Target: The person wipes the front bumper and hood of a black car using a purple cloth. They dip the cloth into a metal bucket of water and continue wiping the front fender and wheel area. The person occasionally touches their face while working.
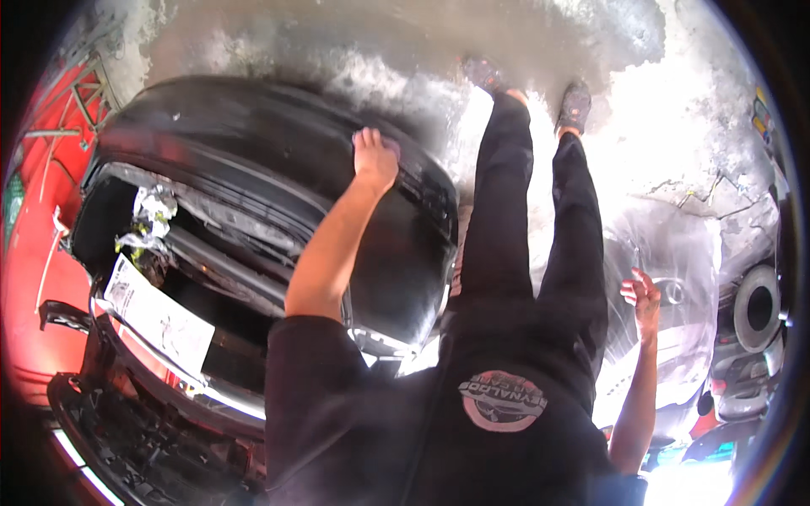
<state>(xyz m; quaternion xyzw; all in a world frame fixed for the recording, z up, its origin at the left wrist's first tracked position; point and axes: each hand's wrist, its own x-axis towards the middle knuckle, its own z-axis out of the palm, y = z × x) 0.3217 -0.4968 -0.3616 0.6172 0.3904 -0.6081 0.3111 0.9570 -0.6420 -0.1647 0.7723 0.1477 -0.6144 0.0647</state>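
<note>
A large black car bumper cover (228,126) with slatted openings lies at my left. My left hand (375,158) is on its outer face near the right end, fingers bent and held together. Something small and dark shows beside the fingers, too hidden to name. My right hand (643,297) hangs out at my right side in the air, its fingers apart and nothing seen in them. Behind that hand is a car part or body (666,337) under clear plastic sheeting. My legs, in black trousers (506,194), stand between the bumper cover and the sheeting.
A white printed sheet (160,316) and crumpled silvery wrapping (152,215) lie inside the bumper cover. More black plastic car parts (135,430) lie at the lower left, beside a large red surface (34,278). A tyre (757,308) stands far right. The concrete floor (380,42) is stained.
</note>
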